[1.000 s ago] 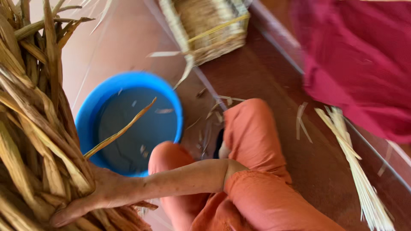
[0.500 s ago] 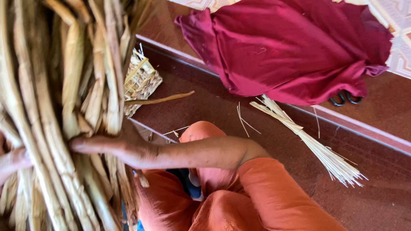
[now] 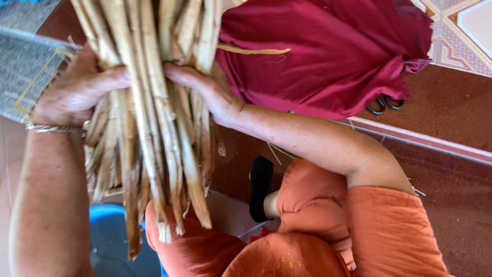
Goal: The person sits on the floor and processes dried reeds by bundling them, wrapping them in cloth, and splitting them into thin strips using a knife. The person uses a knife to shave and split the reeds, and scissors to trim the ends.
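Head view, looking down on two bare hands that clasp one bundle of dried straw-coloured stalks [image 3: 148,128] from opposite sides. Left hand [image 3: 74,92], with a thin metal bracelet [image 3: 54,128] at the wrist, wraps its fingers round the left flank of the bundle; right hand [image 3: 205,92] presses against the right flank, fingers curled onto the stalks, so that both hands are closed on the same sheaf and face each other across it. The stalks run from the top edge of the view down past the hands, and their cut ends hang free above the lap. Below the bundle, the person's knees and sleeve are covered in orange cloth [image 3: 318,225]. A blue plastic tub [image 3: 105,213] shows under the cut ends, partly hidden by the left forearm. A dark, rounded object [image 3: 260,187] lies between the orange-clad knees; its kind cannot be told. Behind the left hand lies a piece of woven matting [image 3: 25,66] in pale fibre. To the right of the bundle, a crumpled dark red cloth [image 3: 328,51] lies on the reddish-brown floor [image 3: 451,195], with a single loose stalk [image 3: 253,50] resting across it. Black scissor handles [image 3: 384,104] protrude from under the cloth's lower edge. A patterned tile [image 3: 461,31] occupies the upper right corner.
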